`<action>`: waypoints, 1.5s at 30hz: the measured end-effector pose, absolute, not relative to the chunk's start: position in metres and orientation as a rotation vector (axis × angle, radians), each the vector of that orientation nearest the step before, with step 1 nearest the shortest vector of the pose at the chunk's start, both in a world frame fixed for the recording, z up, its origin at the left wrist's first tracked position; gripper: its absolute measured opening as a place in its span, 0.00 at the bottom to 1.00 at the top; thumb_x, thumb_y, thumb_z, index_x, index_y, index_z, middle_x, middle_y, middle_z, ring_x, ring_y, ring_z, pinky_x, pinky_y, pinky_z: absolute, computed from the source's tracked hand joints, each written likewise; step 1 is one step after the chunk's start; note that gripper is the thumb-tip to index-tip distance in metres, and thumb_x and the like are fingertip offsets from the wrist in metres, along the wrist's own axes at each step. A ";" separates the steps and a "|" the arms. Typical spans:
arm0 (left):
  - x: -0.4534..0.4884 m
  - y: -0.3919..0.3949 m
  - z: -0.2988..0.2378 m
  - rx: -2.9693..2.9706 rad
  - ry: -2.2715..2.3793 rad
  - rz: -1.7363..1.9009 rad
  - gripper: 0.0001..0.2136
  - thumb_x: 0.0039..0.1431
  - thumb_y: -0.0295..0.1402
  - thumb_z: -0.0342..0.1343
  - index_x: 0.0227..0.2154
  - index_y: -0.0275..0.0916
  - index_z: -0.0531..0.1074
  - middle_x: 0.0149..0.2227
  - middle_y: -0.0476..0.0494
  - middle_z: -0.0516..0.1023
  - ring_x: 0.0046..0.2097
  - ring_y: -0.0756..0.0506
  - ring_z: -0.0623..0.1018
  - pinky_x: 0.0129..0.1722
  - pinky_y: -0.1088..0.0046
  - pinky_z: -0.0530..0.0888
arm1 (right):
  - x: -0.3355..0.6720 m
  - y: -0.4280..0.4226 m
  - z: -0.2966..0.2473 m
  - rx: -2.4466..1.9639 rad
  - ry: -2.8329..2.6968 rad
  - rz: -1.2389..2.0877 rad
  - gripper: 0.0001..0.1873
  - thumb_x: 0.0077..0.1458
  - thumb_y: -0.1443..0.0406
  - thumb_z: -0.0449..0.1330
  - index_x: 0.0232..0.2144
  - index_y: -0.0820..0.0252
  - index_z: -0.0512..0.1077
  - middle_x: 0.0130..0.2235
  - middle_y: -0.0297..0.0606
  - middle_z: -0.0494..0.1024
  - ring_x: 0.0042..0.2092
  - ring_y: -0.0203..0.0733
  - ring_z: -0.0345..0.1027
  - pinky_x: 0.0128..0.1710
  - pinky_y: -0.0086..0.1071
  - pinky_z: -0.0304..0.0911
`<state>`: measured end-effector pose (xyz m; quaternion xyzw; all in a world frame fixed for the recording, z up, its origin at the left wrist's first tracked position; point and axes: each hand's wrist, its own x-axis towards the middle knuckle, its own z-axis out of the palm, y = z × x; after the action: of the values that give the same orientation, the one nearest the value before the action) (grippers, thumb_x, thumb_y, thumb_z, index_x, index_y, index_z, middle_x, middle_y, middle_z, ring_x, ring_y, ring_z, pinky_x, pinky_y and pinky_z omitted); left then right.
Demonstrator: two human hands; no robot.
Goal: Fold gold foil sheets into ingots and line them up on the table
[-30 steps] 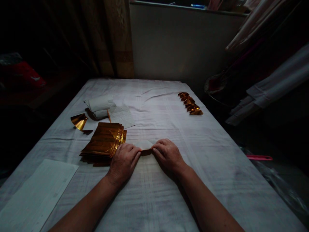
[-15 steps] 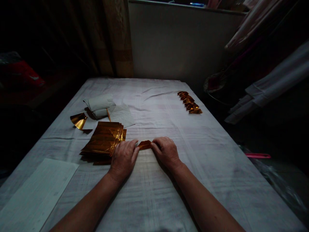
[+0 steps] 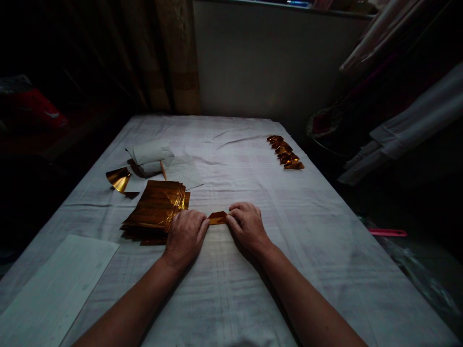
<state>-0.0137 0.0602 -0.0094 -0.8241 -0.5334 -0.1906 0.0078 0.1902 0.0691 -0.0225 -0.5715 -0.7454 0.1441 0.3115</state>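
foil (image 3: 218, 219), pale earlier, now shows gold, pinched by left grip (image 3: 185, 233) and right grip (image 3: 249, 225).

a foil strip (image 3: 217, 219) is between left hand (image 3: 185, 233) and right hand (image 3: 248, 225). on the cloth (image 3: 231, 294), left of them, sits a foil-sheet stack (image 3: 155, 205), loose papers (image 3: 150, 153) behind it, a paper sheet (image 3: 60, 289) nearer and further left; foil pieces (image 3: 285, 157) line the back right.
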 end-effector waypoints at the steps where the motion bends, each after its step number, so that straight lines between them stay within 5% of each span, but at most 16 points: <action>1: -0.013 0.061 -0.010 -2.568 -1.669 -0.594 0.10 0.68 0.35 0.48 0.32 0.41 0.69 0.32 0.45 0.76 0.38 0.41 0.71 0.41 0.62 0.66 | 0.189 0.069 -0.023 -1.522 -1.954 0.373 0.07 0.59 0.66 0.61 0.28 0.56 0.75 0.41 0.37 0.79 0.47 0.44 0.68 0.51 0.43 0.54; 24: -0.013 0.061 -0.015 -2.553 -1.641 -0.628 0.09 0.67 0.33 0.50 0.43 0.43 0.75 0.38 0.44 0.78 0.40 0.42 0.73 0.42 0.63 0.68 | 0.182 0.068 -0.018 -1.623 -1.949 0.305 0.06 0.60 0.64 0.60 0.30 0.55 0.73 0.39 0.37 0.77 0.44 0.44 0.66 0.48 0.39 0.54; 30: -0.014 0.063 -0.017 -2.672 -1.435 -0.729 0.12 0.66 0.30 0.51 0.48 0.46 0.76 0.47 0.47 0.81 0.48 0.43 0.74 0.49 0.61 0.68 | 0.182 0.068 -0.018 -1.627 -1.955 0.277 0.06 0.60 0.63 0.60 0.30 0.55 0.73 0.39 0.37 0.77 0.44 0.44 0.66 0.48 0.38 0.54; 36: -0.012 0.060 -0.014 -2.673 -1.392 -0.665 0.14 0.65 0.30 0.51 0.49 0.43 0.76 0.49 0.43 0.81 0.49 0.41 0.75 0.51 0.58 0.69 | 0.177 0.066 -0.017 -1.663 -1.959 0.206 0.13 0.56 0.54 0.64 0.30 0.56 0.72 0.39 0.38 0.76 0.44 0.46 0.65 0.48 0.39 0.53; 45: -0.008 0.044 0.001 -2.682 -1.390 -0.354 0.18 0.64 0.42 0.55 0.55 0.47 0.72 0.58 0.46 0.75 0.58 0.35 0.71 0.58 0.50 0.63 | 0.183 0.066 -0.017 -1.690 -1.877 0.280 0.05 0.56 0.61 0.64 0.33 0.54 0.74 0.44 0.38 0.77 0.48 0.46 0.66 0.50 0.40 0.54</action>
<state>-0.0081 0.0438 0.0012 -0.8807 -0.4564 -0.1162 0.0499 0.1834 0.0657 -0.0171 -0.6353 -0.7056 0.1053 0.2959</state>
